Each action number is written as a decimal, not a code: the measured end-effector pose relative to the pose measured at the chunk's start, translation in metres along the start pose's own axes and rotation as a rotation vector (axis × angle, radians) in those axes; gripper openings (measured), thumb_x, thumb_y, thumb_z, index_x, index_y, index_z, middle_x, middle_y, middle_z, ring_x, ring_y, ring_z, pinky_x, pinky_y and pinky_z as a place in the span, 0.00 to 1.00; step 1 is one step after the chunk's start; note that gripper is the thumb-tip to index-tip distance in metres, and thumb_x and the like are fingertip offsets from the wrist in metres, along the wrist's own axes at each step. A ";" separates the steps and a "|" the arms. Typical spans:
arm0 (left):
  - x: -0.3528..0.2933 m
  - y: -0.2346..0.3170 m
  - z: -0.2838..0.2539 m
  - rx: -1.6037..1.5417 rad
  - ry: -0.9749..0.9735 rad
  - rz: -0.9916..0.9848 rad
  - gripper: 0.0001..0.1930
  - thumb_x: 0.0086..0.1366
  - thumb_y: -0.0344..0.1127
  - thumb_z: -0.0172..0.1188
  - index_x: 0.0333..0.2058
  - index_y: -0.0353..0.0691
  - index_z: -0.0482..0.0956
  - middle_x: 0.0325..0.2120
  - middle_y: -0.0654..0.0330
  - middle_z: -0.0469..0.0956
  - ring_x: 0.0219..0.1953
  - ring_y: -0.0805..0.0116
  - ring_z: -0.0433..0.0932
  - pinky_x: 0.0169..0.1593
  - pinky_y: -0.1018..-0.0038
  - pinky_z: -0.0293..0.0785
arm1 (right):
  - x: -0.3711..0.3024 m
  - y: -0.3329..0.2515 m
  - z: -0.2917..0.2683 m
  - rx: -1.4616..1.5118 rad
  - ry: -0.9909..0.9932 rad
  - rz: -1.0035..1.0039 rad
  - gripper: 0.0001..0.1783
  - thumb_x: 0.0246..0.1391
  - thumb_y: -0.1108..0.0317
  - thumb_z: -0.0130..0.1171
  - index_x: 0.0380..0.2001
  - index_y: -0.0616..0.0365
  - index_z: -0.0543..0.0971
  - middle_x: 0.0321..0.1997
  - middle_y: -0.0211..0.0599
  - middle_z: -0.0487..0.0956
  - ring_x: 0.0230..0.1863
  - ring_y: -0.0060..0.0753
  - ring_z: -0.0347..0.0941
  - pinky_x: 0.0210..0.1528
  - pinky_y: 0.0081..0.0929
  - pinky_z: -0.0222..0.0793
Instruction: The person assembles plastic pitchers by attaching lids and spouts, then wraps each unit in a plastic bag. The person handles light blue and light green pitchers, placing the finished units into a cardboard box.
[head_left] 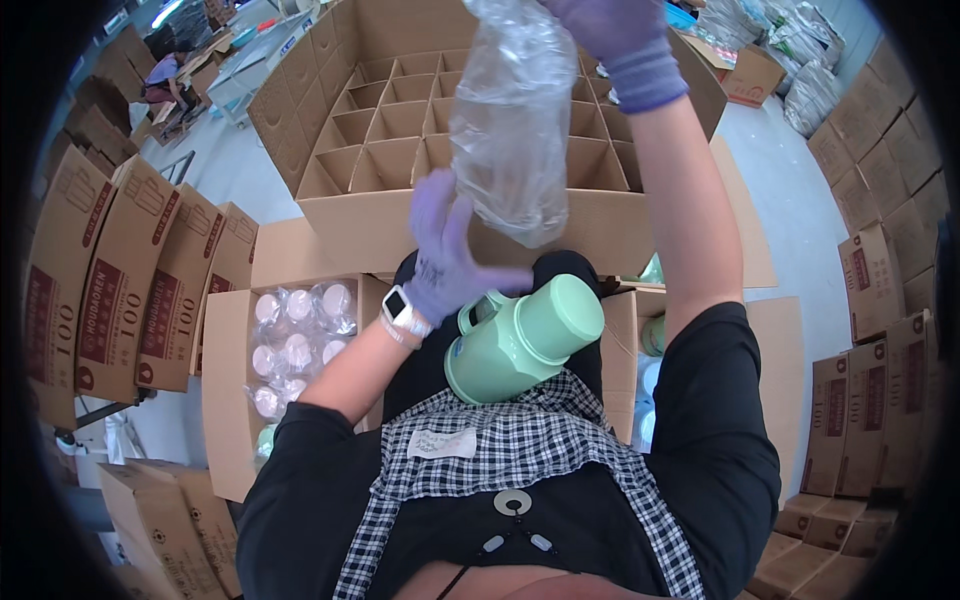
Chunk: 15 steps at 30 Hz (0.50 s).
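A pale green thermos jug (515, 340) with a side handle lies tilted across my lap. My left hand (445, 250), in a purple glove, is spread open just above its handle and beside a clear plastic bag (515, 130). That bag hangs long and crinkled, and I see nothing inside it. Up at the top edge, my right hand (615, 40), also gloved in purple, grips the bag's upper end; its fingertips are partly cut off by the frame. Behind the bag stands a large open carton (370, 215) with cardboard dividers forming many cells.
At my left, an open carton (228, 400) holds several plastic-wrapped bottles with pale caps. Another open box (620, 340) with green and blue items sits at my right. Flattened cartons (110, 290) lean at far left; stacked cartons (870, 380) line the right. A person (170, 85) sits far off.
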<state>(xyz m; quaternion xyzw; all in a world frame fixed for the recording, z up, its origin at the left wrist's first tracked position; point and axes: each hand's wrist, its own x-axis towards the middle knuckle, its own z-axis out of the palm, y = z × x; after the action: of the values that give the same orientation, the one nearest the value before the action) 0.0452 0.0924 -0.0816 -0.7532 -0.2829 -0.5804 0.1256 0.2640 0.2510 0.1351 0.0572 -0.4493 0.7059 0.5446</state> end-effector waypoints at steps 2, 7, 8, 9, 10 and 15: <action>0.028 -0.024 0.015 0.233 -0.155 0.044 0.38 0.58 0.51 0.76 0.59 0.32 0.73 0.58 0.52 0.73 0.60 0.58 0.73 0.62 0.60 0.70 | 0.017 0.010 -0.024 -0.160 0.131 -0.041 0.51 0.60 0.34 0.60 0.75 0.52 0.58 0.73 0.48 0.65 0.70 0.50 0.65 0.70 0.48 0.62; 0.032 -0.083 0.035 -0.696 -0.149 -1.018 0.18 0.71 0.47 0.65 0.42 0.34 0.84 0.35 0.66 0.83 0.38 0.77 0.80 0.43 0.77 0.76 | -0.058 0.032 0.000 -1.566 0.293 -0.158 0.47 0.56 0.47 0.67 0.70 0.58 0.61 0.70 0.45 0.65 0.66 0.45 0.68 0.64 0.42 0.69; 0.036 -0.075 0.040 -0.776 -0.077 -1.070 0.17 0.73 0.47 0.63 0.41 0.35 0.84 0.32 0.68 0.82 0.35 0.80 0.79 0.40 0.80 0.76 | -0.091 0.036 0.005 -1.540 0.277 -0.314 0.42 0.49 0.59 0.78 0.64 0.60 0.70 0.61 0.43 0.73 0.58 0.37 0.75 0.57 0.34 0.76; 0.038 -0.063 0.046 -0.854 -0.002 -1.130 0.17 0.74 0.46 0.61 0.40 0.35 0.84 0.30 0.69 0.82 0.32 0.82 0.78 0.37 0.82 0.75 | -0.124 0.051 0.001 -1.523 0.192 -0.311 0.44 0.45 0.58 0.80 0.63 0.61 0.70 0.60 0.43 0.74 0.59 0.38 0.75 0.58 0.34 0.75; 0.040 -0.048 0.054 -0.956 0.035 -1.178 0.18 0.71 0.49 0.66 0.32 0.38 0.84 0.24 0.72 0.77 0.27 0.84 0.72 0.32 0.83 0.69 | -0.153 0.065 -0.008 -1.511 0.106 -0.303 0.47 0.42 0.57 0.82 0.62 0.61 0.70 0.58 0.44 0.74 0.59 0.38 0.75 0.59 0.35 0.74; 0.020 -0.004 0.074 -0.909 -0.252 -1.004 0.22 0.72 0.52 0.64 0.31 0.36 0.84 0.24 0.70 0.78 0.27 0.83 0.71 0.32 0.81 0.68 | -0.242 0.124 -0.054 -1.685 0.698 -0.095 0.36 0.42 0.70 0.72 0.57 0.62 0.71 0.52 0.49 0.74 0.52 0.48 0.74 0.57 0.37 0.72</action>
<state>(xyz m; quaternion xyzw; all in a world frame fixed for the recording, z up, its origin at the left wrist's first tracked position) 0.1059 0.1392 -0.0846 -0.5707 -0.3386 -0.5372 -0.5207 0.2813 0.1146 -0.1051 -0.5575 -0.6231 0.0982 0.5397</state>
